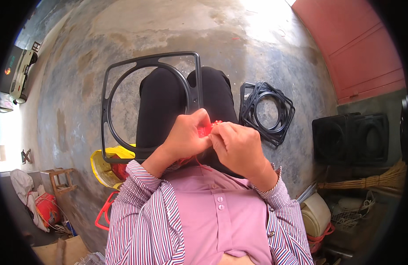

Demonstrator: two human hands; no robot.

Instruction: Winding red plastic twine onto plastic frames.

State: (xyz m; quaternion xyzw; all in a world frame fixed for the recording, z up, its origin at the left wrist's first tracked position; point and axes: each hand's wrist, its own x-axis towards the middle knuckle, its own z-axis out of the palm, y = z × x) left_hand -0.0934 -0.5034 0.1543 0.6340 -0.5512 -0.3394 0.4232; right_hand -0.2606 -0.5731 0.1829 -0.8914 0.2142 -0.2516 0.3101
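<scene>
My left hand (186, 136) is closed round a small bright red piece (204, 131) with a knobbly end, held above my lap. The fingers of my right hand (238, 148) pinch the same piece from the other side. Its exact kind is hidden between the fingers. Thin red strands (203, 167) hang below the hands against my shirt. Across my thighs, mostly to the left, leans a black square plastic frame (106, 115) with a large round opening. Its right side runs close to my left hand; whether they touch I cannot tell.
Several similar black frames (278, 132) lie stacked on the concrete floor to the right. A yellow bucket (98, 170) with red things inside stands at my left. Farther right are black panels (329, 139), a straw broom (385, 176) and a red door (362, 48). A small wooden stool (60, 181) stands left.
</scene>
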